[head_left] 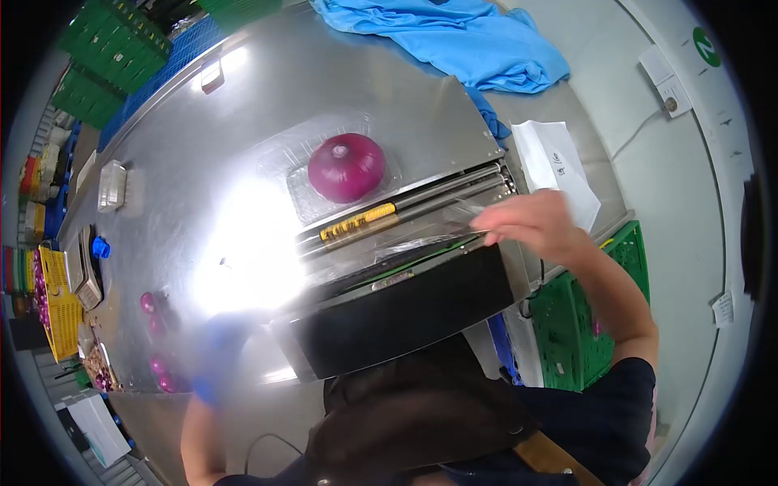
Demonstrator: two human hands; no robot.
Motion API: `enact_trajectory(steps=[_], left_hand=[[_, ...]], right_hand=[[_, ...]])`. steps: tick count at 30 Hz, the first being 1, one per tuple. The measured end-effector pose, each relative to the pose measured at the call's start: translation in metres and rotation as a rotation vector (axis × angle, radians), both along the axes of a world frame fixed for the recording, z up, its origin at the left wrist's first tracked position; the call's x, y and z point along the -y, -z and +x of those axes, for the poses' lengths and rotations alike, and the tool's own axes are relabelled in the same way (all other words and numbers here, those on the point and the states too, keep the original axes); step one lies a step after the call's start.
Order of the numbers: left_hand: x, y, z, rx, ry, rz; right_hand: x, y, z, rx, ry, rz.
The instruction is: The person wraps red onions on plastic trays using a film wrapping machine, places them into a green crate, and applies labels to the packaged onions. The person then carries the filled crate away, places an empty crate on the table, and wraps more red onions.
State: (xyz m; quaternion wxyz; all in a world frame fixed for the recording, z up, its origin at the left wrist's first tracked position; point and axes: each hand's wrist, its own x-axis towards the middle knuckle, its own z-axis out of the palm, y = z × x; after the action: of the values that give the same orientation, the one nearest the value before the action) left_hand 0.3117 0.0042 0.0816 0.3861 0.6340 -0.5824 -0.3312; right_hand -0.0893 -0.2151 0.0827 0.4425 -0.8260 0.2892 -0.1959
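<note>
My right hand (535, 223) is closed in a pinch on the edge of clear plastic film (425, 242), at the right end of a wrapping machine (405, 312). Smeared by motion, my left hand (219, 352) shows as a blue glove beside the machine's left end; its fingers cannot be made out. Beyond the machine's metal rollers, a large red onion (347, 168) rests in a clear plastic tray (306, 198) on the steel table. A yellow label (356, 222) is on one of the rollers.
Several small red onions (157, 364) lie along the table's near left edge. A clear container (113, 186) and a scale (84, 267) stand farther left. Blue cloth (454, 36) and white paper (555, 166) lie at the right. A green crate (575, 324) stands beside me.
</note>
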Motion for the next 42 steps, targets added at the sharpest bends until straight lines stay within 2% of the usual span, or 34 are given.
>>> enact_trajectory(steps=[1,2,4,5,7,8,9,10,11,12,13,15,16,17,18,19,20,22,23,25,26,27,28,29,30,31,34,36,37,39,41,42], left_hand=[[-0.004,-0.017,-0.003,-0.049,-0.045,-0.084],[-0.013,-0.009,0.026,0.332,-0.324,0.039],[0.007,-0.021,0.051,0.490,-0.567,-0.275],[0.048,-0.026,0.047,0.304,-0.514,-0.429],[0.129,-0.035,0.041,-0.067,-0.338,-0.717],[0.161,-0.007,0.051,0.083,-0.294,-0.752],[0.182,0.041,0.061,0.440,-0.253,-0.674],[0.194,0.090,0.071,0.819,-0.168,-0.518],[0.192,0.115,0.068,0.948,-0.080,-0.356],[0.183,0.101,0.048,0.705,-0.115,-0.193],[0.174,0.088,0.029,0.469,-0.187,-0.051],[0.152,0.035,0.017,-0.211,-0.125,0.417],[0.133,0.018,0.007,-0.357,-0.060,0.289],[0.114,-0.002,-0.002,-0.320,-0.024,0.331],[0.094,-0.023,-0.011,-0.283,0.014,0.371],[0.075,-0.031,-0.017,-0.148,-0.018,0.478],[0.050,-0.026,-0.020,-0.481,0.013,0.545],[0.024,-0.020,-0.040,-0.484,0.012,0.754],[0.010,-0.005,-0.054,-0.327,-0.046,0.643],[-0.020,0.055,-0.065,-0.202,-0.137,0.449],[-0.024,0.070,-0.071,-0.013,-0.154,0.394],[-0.027,0.083,-0.079,0.175,-0.168,0.329],[-0.030,0.099,-0.084,0.233,-0.267,0.140],[-0.031,0.099,-0.087,0.214,-0.317,0.097],[-0.032,0.098,-0.091,0.196,-0.366,0.055],[-0.034,0.098,-0.092,0.179,-0.414,0.016],[-0.066,0.097,-0.060,0.227,-0.440,0.280],[-0.090,0.091,-0.049,0.303,-0.362,0.493],[-0.102,0.090,-0.050,0.225,-0.372,0.634],[-0.121,0.088,-0.058,0.071,-0.394,0.913],[-0.142,0.118,-0.063,0.124,-0.250,0.903],[-0.150,0.138,-0.064,0.152,-0.178,0.893]], right_hand=[[0.003,-0.010,-0.003,0.128,-0.003,-0.197],[0.012,-0.020,0.003,0.257,0.071,-0.275],[0.039,-0.034,0.029,0.502,0.213,-0.490],[0.061,-0.038,0.050,0.613,0.285,-0.635],[0.103,-0.029,0.100,0.542,0.261,-0.581],[0.116,-0.008,0.123,0.307,0.266,-0.722],[0.125,0.024,0.137,0.067,0.271,-0.858],[0.134,0.075,0.140,-0.106,0.218,-0.779],[0.133,0.082,0.142,-0.202,0.162,-0.624],[0.132,0.088,0.144,-0.305,0.119,-0.474],[0.113,0.062,0.142,-0.330,0.080,-0.242],[0.075,0.024,0.132,-0.243,0.112,0.135],[0.055,0.009,0.125,-0.198,0.128,0.323],[0.034,0.000,0.116,-0.168,0.165,0.364],[0.013,-0.019,0.105,-0.245,0.155,0.480],[-0.006,-0.032,0.095,-0.305,0.129,0.629],[-0.028,-0.029,0.080,-0.274,0.088,0.686],[-0.060,-0.016,0.065,-0.319,0.104,0.762],[-0.075,0.002,0.058,-0.291,0.136,0.841],[-0.096,0.034,0.051,-0.245,0.228,0.745],[-0.106,0.050,0.050,-0.217,0.275,0.704],[-0.112,0.070,0.049,-0.148,0.344,0.479],[-0.115,0.088,0.049,-0.082,0.411,0.246],[-0.117,0.096,0.049,-0.021,0.477,0.011],[-0.118,0.097,0.052,0.018,0.597,-0.006],[-0.119,0.097,0.047,-0.022,0.609,-0.075],[-0.122,0.089,0.024,-0.133,0.612,-0.205],[-0.135,0.092,0.001,-0.151,0.543,0.033],[-0.144,0.094,-0.009,-0.156,0.510,0.154],[-0.163,0.104,-0.023,-0.336,0.574,0.546],[-0.184,0.125,-0.033,-0.507,0.608,0.945],[-0.198,0.142,-0.029,-0.561,0.570,0.948]])
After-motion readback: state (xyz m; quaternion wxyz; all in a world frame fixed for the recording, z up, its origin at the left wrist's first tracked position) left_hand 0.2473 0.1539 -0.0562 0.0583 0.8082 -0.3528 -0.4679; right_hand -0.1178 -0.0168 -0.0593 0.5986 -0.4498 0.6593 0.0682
